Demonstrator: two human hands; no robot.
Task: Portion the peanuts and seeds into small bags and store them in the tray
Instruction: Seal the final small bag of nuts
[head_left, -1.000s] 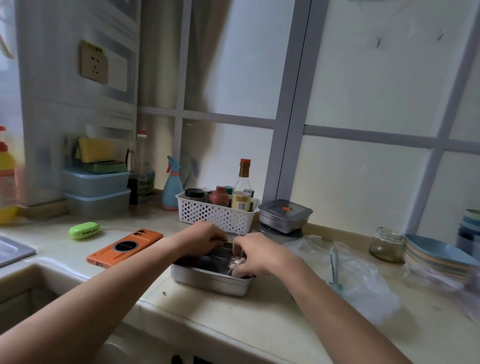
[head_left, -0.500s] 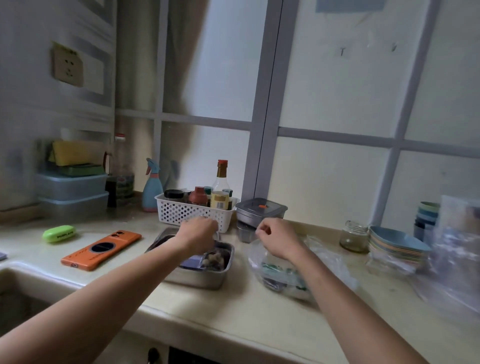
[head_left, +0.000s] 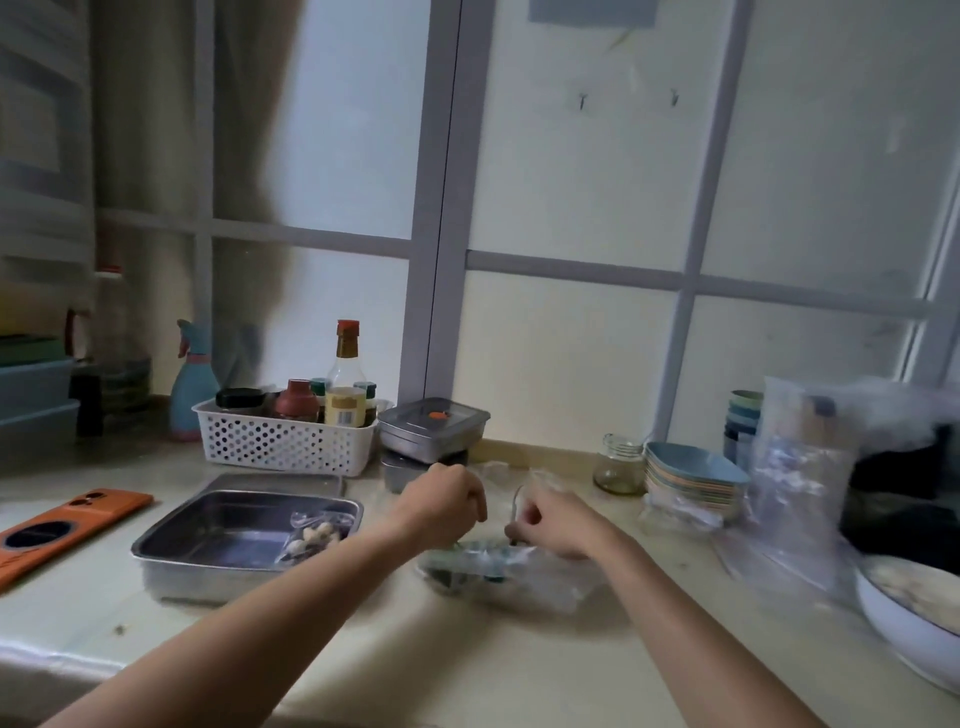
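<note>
A steel tray (head_left: 208, 525) sits on the counter left of centre. One small clear bag of peanuts (head_left: 311, 538) lies in its right end. To the right of the tray lies a crumpled clear plastic bag (head_left: 519, 577) with dark green contents. Both hands hover over this bag, close together. My left hand (head_left: 441, 506) is curled at the bag's upper edge and seems to grip the plastic. My right hand (head_left: 550, 525) pinches a thin grey handle, apparently a spoon (head_left: 515, 512), whose lower end dips into the bag.
Behind the tray stand a white basket (head_left: 280, 441) of bottles and stacked lidded steel containers (head_left: 434, 426). An orange phone (head_left: 62, 530) lies far left. To the right are a glass jar (head_left: 621, 465), stacked bowls (head_left: 696, 478), a tall clear bag (head_left: 800, 478) and a white bowl (head_left: 904, 613).
Both hands left the tray, where the small peanut bag now lies, and moved right to the plastic bag. The camera swung right.
</note>
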